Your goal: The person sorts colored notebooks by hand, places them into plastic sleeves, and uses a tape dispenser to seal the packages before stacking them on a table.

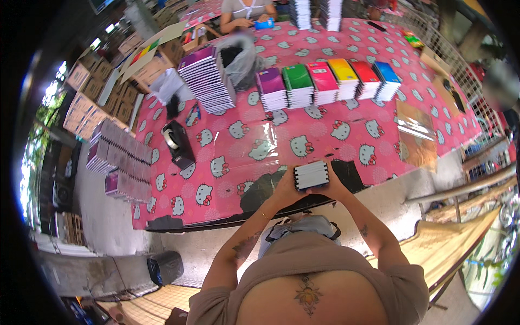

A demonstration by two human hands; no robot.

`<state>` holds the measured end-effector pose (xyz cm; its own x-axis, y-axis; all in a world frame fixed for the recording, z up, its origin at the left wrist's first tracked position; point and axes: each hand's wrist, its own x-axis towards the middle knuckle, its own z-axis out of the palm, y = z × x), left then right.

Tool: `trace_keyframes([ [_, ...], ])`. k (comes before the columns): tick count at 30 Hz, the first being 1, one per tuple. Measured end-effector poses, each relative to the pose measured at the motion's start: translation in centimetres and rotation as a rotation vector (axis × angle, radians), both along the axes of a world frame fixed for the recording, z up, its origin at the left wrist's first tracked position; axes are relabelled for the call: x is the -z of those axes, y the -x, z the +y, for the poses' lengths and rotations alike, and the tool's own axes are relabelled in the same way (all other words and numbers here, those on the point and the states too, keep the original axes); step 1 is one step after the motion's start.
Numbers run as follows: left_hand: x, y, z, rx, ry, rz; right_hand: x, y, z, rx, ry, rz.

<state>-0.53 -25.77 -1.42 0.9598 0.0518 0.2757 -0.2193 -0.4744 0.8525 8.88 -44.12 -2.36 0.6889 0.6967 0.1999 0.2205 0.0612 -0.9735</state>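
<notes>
Over the near edge of the table, both my hands hold a small stack of spiral-bound notebooks (312,176), with white pages facing up and black binding coils along the sides. My left hand (287,185) is closed round the left side of the stack, and my right hand (332,185) grips the right side. Beyond them stands a row of short notebook stacks: purple (271,81), green (297,78), pink (322,76), yellow (343,71), red (365,72) and blue (386,73). The undersides of the held notebooks are mostly hidden.
A black tape dispenser (177,144) sits at the left on the pink patterned tablecloth (238,149). Behind it rise a tall purple notebook stack (206,81) and a plastic bag (238,59). Clear plastic film (416,132) lies right. Across the table, a person holds a blue item (264,24).
</notes>
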Motion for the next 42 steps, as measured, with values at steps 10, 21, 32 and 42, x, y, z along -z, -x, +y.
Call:
trace_keyframes([
  [10,-12.5,-1.2,-4.4,-0.153,-0.768,-0.193,1.7,-1.5,-1.0,-0.123,-0.028,0.226],
  [21,-9.3,2.2,5.4,-0.647,-0.502,0.283,-2.8,-1.6,5.8,0.029,0.011,-0.218],
  [32,-0.6,1.6,18.4,-0.878,0.425,0.608,1.6,-4.3,13.2,-0.174,0.672,-0.777],
  [42,-0.4,3.4,21.4,-0.734,0.011,0.612,0.8,-1.1,16.5,-0.081,0.337,0.638],
])
